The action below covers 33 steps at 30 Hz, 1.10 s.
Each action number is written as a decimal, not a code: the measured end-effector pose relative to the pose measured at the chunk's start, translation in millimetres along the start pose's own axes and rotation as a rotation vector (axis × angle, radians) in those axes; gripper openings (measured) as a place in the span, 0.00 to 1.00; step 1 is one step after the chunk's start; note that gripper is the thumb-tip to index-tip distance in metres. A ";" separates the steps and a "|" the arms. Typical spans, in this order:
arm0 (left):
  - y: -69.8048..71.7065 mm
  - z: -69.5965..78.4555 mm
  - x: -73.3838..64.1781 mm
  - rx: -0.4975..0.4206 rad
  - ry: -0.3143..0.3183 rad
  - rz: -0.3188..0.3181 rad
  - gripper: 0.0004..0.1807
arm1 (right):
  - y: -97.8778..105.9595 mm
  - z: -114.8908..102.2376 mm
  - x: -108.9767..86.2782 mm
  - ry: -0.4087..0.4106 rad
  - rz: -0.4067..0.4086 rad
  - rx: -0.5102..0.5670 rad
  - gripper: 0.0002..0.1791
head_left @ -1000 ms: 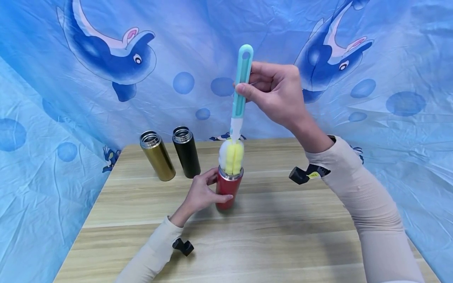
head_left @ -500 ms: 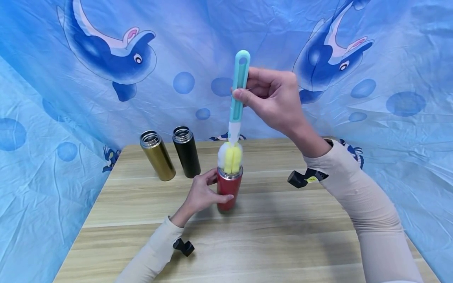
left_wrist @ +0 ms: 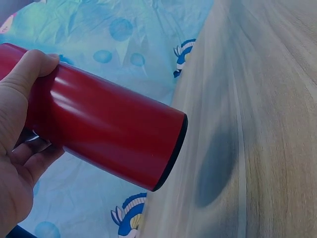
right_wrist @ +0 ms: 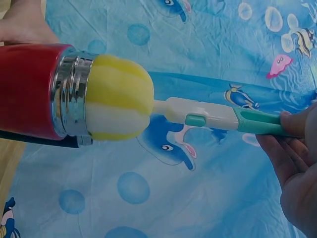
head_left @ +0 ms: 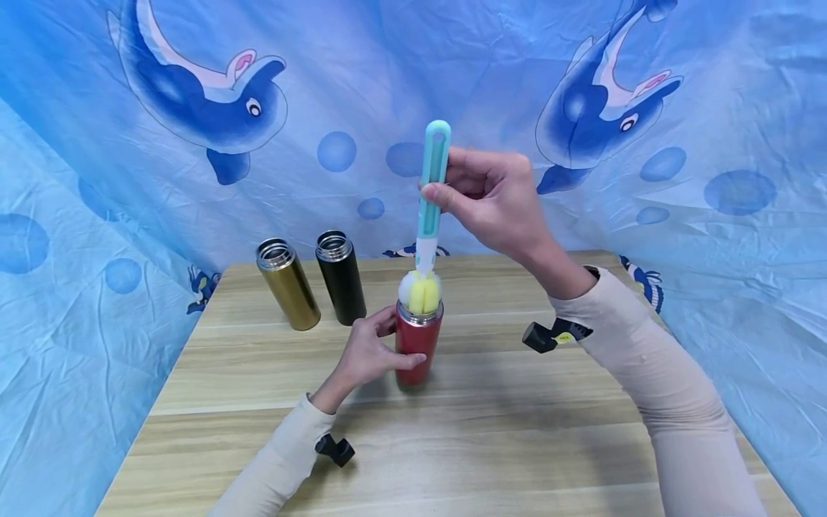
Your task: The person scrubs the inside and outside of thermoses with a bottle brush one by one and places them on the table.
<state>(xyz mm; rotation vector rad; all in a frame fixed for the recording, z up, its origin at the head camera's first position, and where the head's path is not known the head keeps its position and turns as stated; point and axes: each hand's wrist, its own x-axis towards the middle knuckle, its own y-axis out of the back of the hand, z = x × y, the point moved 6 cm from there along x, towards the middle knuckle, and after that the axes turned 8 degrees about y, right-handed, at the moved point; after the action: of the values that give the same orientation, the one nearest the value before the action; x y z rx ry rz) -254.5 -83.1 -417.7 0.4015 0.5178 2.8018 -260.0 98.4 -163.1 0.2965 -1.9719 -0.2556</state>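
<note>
My left hand grips a red vacuum flask round its side, thumb across the front. In the left wrist view the flask's black base hangs over the table, apart from its shadow. My right hand pinches the teal handle of a bottle brush between thumb and fingers, above the flask. The brush's yellow and white sponge head is partly inside the flask's metal mouth. Its upper part bulges out over the rim, and the lower end is hidden within.
Two more flasks without lids, one gold and one black, stand upright at the back left of the wooden table. Behind and beside the table hangs a blue curtain printed with dolphins. Both wrists wear small black cameras.
My right hand has moved down and slightly left with the bottle brush, so more of the sponge head is inside the red flask. My left hand and the flask stay nearly still.
</note>
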 end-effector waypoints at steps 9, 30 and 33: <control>2.9 -2.1 0.9 0.006 0.028 0.014 0.39 | -3.7 -0.6 -11.2 0.068 0.007 -0.036 0.13; 4.4 -9.4 3.0 0.008 0.079 -0.002 0.41 | -15.1 15.1 -34.5 0.058 -0.012 -0.016 0.14; 4.2 -9.4 2.8 0.000 0.085 -0.014 0.41 | -14.4 17.8 -37.4 0.060 -0.005 -0.018 0.14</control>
<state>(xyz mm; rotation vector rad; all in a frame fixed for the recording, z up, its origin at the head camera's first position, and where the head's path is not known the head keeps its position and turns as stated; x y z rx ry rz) -260.9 -88.9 -423.9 0.2794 0.5372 2.8151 -260.2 97.6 -206.9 0.2941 -1.9086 -0.2642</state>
